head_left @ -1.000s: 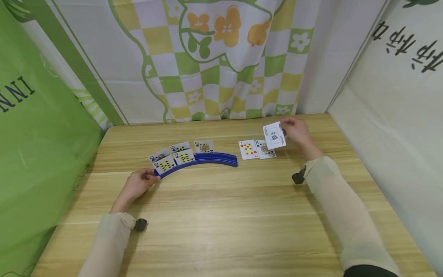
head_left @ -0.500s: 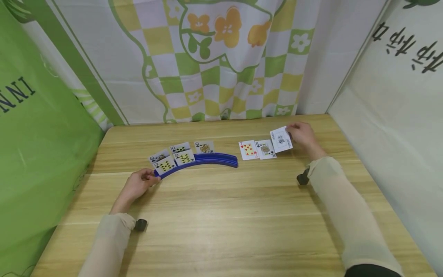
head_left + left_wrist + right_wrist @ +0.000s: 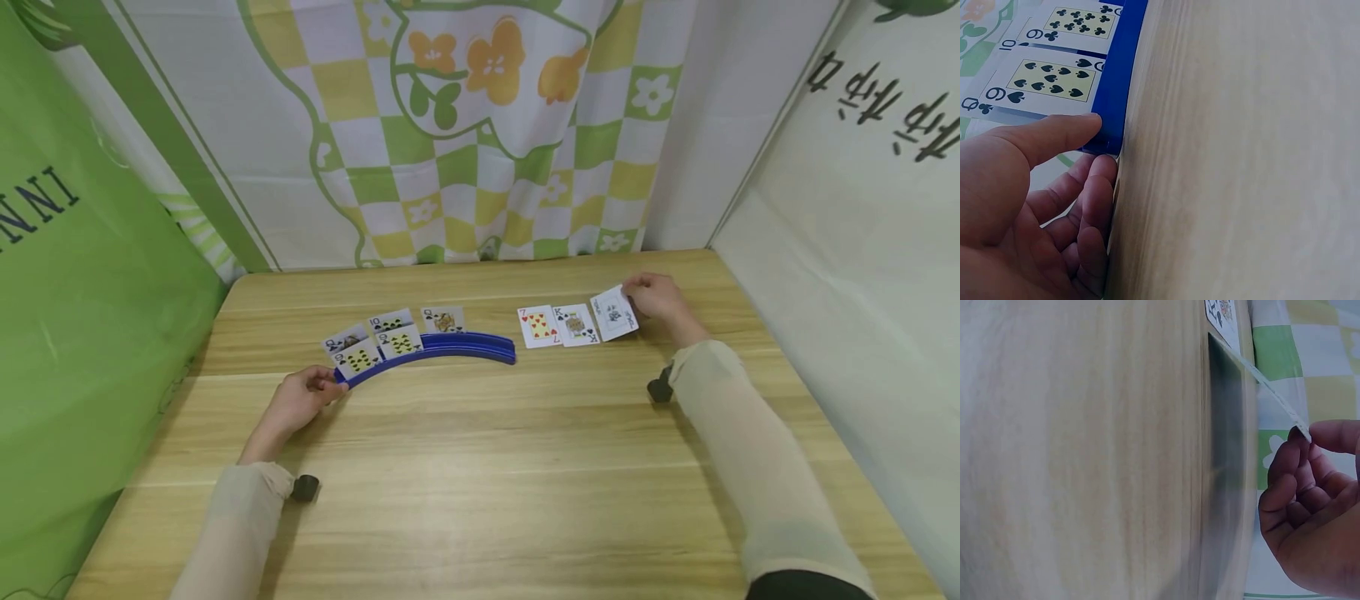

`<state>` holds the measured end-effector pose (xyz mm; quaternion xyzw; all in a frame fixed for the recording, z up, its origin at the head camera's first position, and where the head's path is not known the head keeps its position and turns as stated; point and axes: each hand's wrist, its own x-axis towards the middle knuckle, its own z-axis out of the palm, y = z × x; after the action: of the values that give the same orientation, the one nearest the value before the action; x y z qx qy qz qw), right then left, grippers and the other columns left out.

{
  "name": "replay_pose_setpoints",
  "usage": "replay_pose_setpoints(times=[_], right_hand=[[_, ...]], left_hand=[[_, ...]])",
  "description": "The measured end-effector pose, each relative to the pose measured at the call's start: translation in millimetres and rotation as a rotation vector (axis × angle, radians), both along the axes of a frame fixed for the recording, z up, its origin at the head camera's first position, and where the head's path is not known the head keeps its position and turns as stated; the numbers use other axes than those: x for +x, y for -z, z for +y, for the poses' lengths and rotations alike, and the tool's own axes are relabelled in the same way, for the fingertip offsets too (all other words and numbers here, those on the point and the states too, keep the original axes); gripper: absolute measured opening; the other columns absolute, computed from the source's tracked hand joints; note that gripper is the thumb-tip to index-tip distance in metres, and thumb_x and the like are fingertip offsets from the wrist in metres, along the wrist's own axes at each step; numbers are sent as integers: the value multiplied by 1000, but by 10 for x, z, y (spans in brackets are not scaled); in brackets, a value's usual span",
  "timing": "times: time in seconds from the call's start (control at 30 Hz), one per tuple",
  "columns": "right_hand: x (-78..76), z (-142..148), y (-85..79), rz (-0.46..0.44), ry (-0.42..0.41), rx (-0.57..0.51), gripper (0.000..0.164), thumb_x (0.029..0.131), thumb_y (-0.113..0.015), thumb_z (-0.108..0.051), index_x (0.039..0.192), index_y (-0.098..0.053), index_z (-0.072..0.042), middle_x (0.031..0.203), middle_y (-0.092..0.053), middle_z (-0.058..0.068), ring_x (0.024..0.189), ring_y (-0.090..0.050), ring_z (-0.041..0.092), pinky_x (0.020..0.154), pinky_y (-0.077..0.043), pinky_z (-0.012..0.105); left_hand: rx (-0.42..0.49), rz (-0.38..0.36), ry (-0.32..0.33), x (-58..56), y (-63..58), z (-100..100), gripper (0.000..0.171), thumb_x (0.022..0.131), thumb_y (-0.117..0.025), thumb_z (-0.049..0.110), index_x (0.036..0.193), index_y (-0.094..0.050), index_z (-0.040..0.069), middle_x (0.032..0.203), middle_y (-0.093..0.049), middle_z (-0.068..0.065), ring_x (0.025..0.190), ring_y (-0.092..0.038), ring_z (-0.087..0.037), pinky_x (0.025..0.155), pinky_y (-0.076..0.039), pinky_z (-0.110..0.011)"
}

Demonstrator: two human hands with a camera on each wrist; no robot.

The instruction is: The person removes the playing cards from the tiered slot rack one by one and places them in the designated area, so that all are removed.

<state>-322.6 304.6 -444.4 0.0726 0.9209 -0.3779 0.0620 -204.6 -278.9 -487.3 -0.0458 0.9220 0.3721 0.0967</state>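
Observation:
In the head view my left hand [image 3: 297, 402] pinches the left end of a curved blue playing card holder [image 3: 468, 342]. Its thumb lies on top and the fingertips sit at the end, as the left wrist view shows. A nine of spades [image 3: 1050, 80] and a nine of clubs [image 3: 1079, 24] stand in the front slot. Behind them are a queen [image 3: 344, 339], a ten [image 3: 390, 322] and, farther right, another queen [image 3: 444, 319]. My right hand [image 3: 658, 297] pinches a joker card [image 3: 613, 313] by its upper right corner, tilted, its lower left edge close to the table.
A seven of hearts [image 3: 538, 326] and a king of spades [image 3: 575, 325] lie face up on the wooden table [image 3: 480, 475], side by side, left of the joker. A patterned curtain [image 3: 480, 183] hangs along the back edge. Fabric walls stand left and right.
My right hand has carried the joker right and down, from overlapping the king to beside it, lower over the table. My left hand stays on the card holder's end.

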Motion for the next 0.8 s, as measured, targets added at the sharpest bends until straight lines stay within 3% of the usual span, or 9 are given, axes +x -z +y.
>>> replay_pose_setpoints(times=[0.23,0.8], right_hand=[[12,9,58,-19,-7,-3,39,102,-46,-23,127,-58,5,125,-59,28,113,-54,36,96,-41,42],[44,32,101,-72,13,123,37,98,-51,-23,121,-62,4,129,-58,28,113,-53,37,94,-44,45]], left_hand=[[6,-1,0,16,-27,19,41,93,-71,33,117,-62,1,100,-64,-12,81,-55,-18,65,-46,-26],[0,6,3,4,-6,1,43,93,-71,36,117,-62,2,100,-65,-11,82,-56,-18,65,-47,-26]])
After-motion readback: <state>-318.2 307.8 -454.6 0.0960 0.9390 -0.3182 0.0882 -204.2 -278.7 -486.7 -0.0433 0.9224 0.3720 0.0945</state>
